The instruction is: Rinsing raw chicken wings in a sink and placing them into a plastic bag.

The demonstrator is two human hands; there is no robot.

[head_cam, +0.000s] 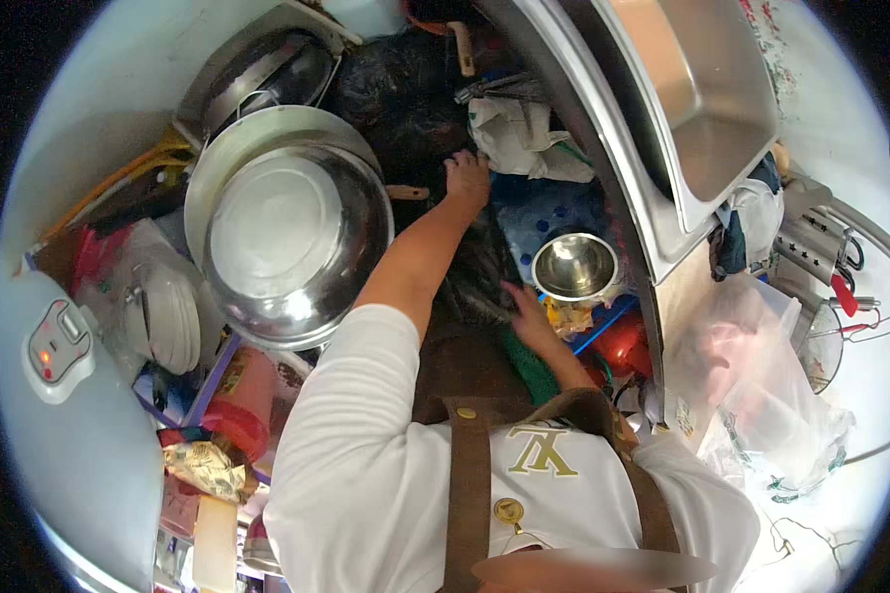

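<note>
My left hand (467, 178) reaches forward to the edge of a crumpled white plastic bag (515, 137), beside black plastic bags (404, 104); whether its fingers grip anything is unclear. Nearer my body, my right hand (526, 307) is at the edge of black plastic (482, 274), its fingers partly hidden. A small steel bowl (575, 267) lies just ahead and to the right of that hand, near a blue patterned plastic surface (519, 222). Left of my left forearm, a large shiny metal basin (289, 237) rests tilted in a bigger metal pot (208, 185).
A steel sink (727, 111) and its rim overhang at the right. Clear plastic bags (742, 370) and a perforated steel utensil holder (808, 237) stand beyond it. Stacked white plates (170, 326), a red plastic container (245, 400) and a rounded appliance (89, 445) crowd the left.
</note>
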